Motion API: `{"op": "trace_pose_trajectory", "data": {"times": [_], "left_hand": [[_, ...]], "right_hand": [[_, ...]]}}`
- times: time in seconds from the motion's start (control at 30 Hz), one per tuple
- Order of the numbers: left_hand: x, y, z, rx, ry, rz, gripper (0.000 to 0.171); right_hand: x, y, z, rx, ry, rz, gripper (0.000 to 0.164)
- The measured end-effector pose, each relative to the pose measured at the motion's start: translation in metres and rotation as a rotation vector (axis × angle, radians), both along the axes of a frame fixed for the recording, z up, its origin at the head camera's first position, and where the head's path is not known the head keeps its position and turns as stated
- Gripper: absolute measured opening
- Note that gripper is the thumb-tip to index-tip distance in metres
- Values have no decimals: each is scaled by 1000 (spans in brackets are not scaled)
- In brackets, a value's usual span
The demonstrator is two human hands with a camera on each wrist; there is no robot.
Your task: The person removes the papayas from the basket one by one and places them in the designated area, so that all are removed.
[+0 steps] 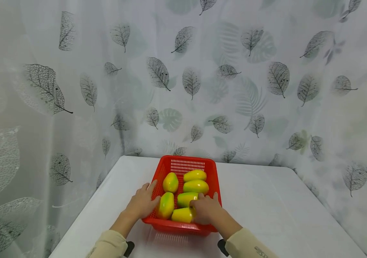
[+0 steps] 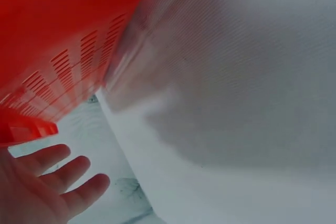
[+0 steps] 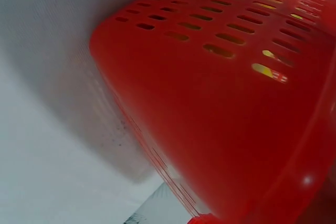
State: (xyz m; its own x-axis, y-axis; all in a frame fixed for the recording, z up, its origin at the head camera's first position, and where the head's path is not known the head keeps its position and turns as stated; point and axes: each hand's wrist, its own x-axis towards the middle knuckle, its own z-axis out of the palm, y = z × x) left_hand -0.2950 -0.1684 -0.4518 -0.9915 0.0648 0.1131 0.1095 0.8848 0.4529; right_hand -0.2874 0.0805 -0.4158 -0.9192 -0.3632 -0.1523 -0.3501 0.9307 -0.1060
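Observation:
A red plastic basket (image 1: 213, 175) stands on the white table with several yellow-green mangoes in it. My left hand (image 1: 143, 201) is at the basket's left side, its thumb over the rim close to the front-left mango (image 1: 166, 205). In the left wrist view this hand's fingers (image 2: 86, 192) are straight and spread outside the basket wall. My right hand (image 1: 205, 209) reaches over the front-right rim, with bent fingers gripping the right end of the frontmost mango (image 1: 182, 215). Its fingertips are partly hidden. Only the basket wall (image 3: 210, 114) shows clearly in the right wrist view.
Behind the front mangoes lie another on the left (image 1: 170, 182) and more on the right (image 1: 196, 186). The white table (image 1: 267, 208) extends to both sides of the basket. A leaf-patterned curtain (image 1: 202, 89) hangs around the table's back and sides.

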Motion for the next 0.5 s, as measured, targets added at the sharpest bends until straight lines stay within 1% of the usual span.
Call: {"op": "trace_pose_trajectory", "data": {"times": [0.17,0.3,0.4,0.43,0.5], "left_hand": [[-3,-2,-4,216,-56,-9,66],[-3,-4,-8,447,-120,-20,67],[-4,-8,-14,614,-160,-28,68],[-4,-9,-16,660,-171,-29,69],[-6,-12,-21,716,-179,-43,69]], "right_hand": [[-1,4,-2,-8,10,-10,57],[-1,7,-2,-29,8,-9,57],[-1,9,-4,-41,11,8,57],[0,10,-4,-46,11,13,57],[0,12,-6,-51,21,27,57]]}}
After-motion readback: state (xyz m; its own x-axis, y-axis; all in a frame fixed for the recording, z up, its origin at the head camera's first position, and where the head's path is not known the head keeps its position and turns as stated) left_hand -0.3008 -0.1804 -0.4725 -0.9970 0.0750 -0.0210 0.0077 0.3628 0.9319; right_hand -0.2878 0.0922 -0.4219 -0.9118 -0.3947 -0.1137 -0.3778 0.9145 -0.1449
